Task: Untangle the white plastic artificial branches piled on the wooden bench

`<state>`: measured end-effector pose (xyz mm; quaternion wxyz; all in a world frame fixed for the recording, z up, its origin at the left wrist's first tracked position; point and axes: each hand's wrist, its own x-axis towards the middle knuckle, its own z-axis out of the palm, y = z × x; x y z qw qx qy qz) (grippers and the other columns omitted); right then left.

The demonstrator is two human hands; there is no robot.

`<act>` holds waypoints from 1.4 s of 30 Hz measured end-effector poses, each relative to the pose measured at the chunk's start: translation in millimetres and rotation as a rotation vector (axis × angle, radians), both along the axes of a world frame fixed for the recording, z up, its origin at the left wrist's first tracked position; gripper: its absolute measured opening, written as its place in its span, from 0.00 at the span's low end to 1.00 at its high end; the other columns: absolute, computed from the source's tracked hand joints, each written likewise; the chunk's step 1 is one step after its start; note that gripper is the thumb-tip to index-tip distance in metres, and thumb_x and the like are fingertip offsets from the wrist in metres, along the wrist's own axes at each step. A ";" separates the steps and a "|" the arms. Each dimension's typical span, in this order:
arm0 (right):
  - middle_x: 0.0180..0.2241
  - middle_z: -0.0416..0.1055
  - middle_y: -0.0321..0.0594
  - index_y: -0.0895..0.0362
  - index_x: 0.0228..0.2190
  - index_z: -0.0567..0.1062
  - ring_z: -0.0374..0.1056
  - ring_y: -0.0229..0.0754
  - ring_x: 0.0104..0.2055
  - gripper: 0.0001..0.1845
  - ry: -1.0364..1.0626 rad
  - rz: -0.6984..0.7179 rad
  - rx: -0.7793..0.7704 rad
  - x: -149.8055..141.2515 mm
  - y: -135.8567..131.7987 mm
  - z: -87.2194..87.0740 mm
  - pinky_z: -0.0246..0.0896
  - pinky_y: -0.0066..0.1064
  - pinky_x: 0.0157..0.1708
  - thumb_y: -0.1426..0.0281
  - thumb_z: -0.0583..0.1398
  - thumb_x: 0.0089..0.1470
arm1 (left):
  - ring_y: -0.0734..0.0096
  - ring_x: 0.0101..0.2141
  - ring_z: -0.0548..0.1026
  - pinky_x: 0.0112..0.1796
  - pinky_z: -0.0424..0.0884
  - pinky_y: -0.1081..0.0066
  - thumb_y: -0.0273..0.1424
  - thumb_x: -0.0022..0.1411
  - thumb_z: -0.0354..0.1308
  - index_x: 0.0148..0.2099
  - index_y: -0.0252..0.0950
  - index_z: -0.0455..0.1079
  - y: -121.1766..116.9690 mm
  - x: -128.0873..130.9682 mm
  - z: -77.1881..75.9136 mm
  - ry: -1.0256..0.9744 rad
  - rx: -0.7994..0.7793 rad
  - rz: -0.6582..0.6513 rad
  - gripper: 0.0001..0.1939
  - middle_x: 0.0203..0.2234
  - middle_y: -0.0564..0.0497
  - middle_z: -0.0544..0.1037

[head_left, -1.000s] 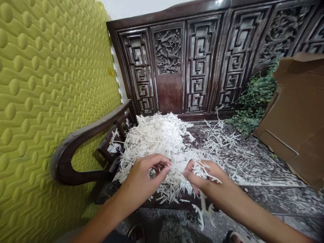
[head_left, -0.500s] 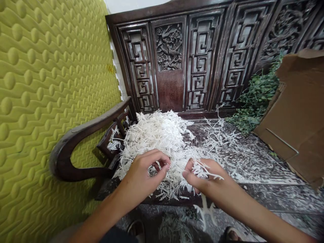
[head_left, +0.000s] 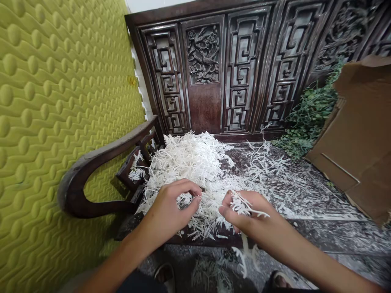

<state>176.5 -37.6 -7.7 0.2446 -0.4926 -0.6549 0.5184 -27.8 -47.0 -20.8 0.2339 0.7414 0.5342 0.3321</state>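
Note:
A heaped pile of white, branching plastic sprigs [head_left: 189,171] lies on the dark wooden bench seat [head_left: 293,191]. My left hand [head_left: 169,209] rests at the pile's front, its fingers curled and fingertips among the sprigs; I cannot tell whether they pinch anything. To its right, my right hand [head_left: 247,213] grips a small white sprig [head_left: 242,205] between thumb and fingers. A longer white sprig [head_left: 246,254] hangs below that hand, past the bench's front edge, and may be joined to the gripped piece.
A carved dark wooden bench back [head_left: 204,73] rises behind the pile, with a curved armrest [head_left: 100,156] at left beside a padded yellow-green wall [head_left: 61,101]. Green foliage [head_left: 311,114] and brown cardboard [head_left: 357,138] stand at right. Loose sprigs litter the seat and floor.
The view has tilted slightly downward, so the bench sits higher in the frame. Both hands stay at the pile, and the right hand keeps its sprig.

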 end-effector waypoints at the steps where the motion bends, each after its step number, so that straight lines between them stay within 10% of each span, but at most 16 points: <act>1: 0.28 0.66 0.36 0.54 0.26 0.69 0.63 0.38 0.24 0.08 -0.004 -0.011 0.004 -0.4 -0.3 -0.3 0.57 0.29 0.24 0.64 0.57 0.53 | 0.69 0.38 0.74 0.43 0.69 0.67 0.26 0.60 0.55 0.34 0.37 0.72 1.0 -0.9 -0.4 -0.004 0.008 0.005 0.05 0.35 0.51 0.77; 9: 0.34 0.69 0.38 0.54 0.26 0.72 0.63 0.38 0.26 0.09 -0.052 -0.046 0.034 -0.1 -1.0 -3.6 0.59 0.28 0.24 0.62 0.58 0.52 | 0.68 0.36 0.75 0.42 0.70 0.65 0.30 0.60 0.56 0.31 0.36 0.72 5.5 -4.8 -1.7 -0.065 -0.027 0.074 0.07 0.32 0.50 0.78; 17: 0.32 0.65 0.36 0.54 0.27 0.71 0.62 0.37 0.27 0.09 -0.015 -0.001 -0.006 3.4 -0.6 -6.5 0.59 0.28 0.26 0.61 0.58 0.53 | 0.70 0.32 0.78 0.32 0.77 0.68 0.37 0.64 0.52 0.34 0.36 0.60 2.2 3.2 -7.9 -0.538 -0.412 0.008 0.10 0.39 0.46 0.77; 21: 0.32 0.64 0.35 0.53 0.28 0.70 0.63 0.38 0.29 0.10 -0.021 -0.015 -0.019 3.2 -1.0 -8.6 0.60 0.28 0.26 0.60 0.59 0.52 | 0.72 0.22 0.77 0.23 0.75 0.72 0.37 0.65 0.51 0.34 0.36 0.59 -0.7 6.8 -7.1 -0.650 -0.535 -0.061 0.11 0.26 0.51 0.75; 33: 0.28 0.66 0.35 0.54 0.26 0.70 0.64 0.39 0.26 0.11 -0.025 -0.025 -0.035 3.2 1.9 -1.9 0.59 0.28 0.25 0.59 0.59 0.51 | 0.76 0.21 0.73 0.22 0.74 0.74 0.36 0.59 0.60 0.46 0.37 0.63 2.5 3.7 -0.6 -0.630 -0.483 -0.034 0.15 0.21 0.58 0.70; 42: 0.20 0.65 0.34 0.52 0.25 0.70 0.62 0.44 0.28 0.07 0.012 -0.081 -0.235 3.4 7.7 9.6 0.54 0.32 0.29 0.63 0.59 0.51 | 0.77 0.21 0.73 0.22 0.71 0.77 0.37 0.61 0.58 0.31 0.33 0.67 2.3 2.0 0.6 -0.689 -0.440 0.002 0.12 0.23 0.53 0.73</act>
